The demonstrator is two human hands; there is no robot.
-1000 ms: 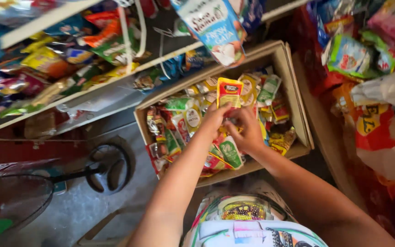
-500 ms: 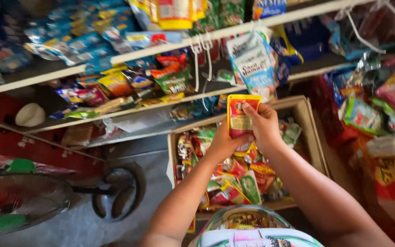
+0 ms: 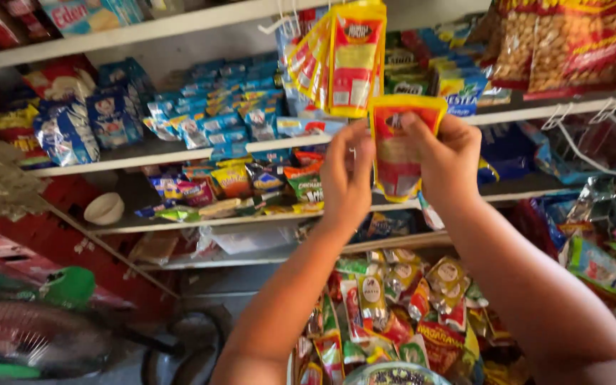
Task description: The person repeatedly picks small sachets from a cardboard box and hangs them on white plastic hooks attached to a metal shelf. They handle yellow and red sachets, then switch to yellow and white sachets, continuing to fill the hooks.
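Observation:
A red and yellow sauce pouch (image 3: 396, 160) is raised in front of the shelves, held from both sides. My right hand (image 3: 449, 158) pinches its top right corner. My left hand (image 3: 346, 178) grips its left edge. Just above hang several yellow pouches (image 3: 344, 60) of the same kind from a hook. Below my arms lies a box of mixed sachets (image 3: 393, 314), its walls mostly hidden by my forearms.
White shelves (image 3: 144, 153) carry blue and yellow snack packets. Bags of nuts (image 3: 572, 43) hang at the top right, with wire hooks (image 3: 586, 128) beneath. A floor fan (image 3: 30, 335) stands at the lower left, and packets are heaped at the right edge (image 3: 600, 257).
Both hands lifted the pouch from the box up to shelf height, near the hanging yellow pouches. The view tilted upward with them.

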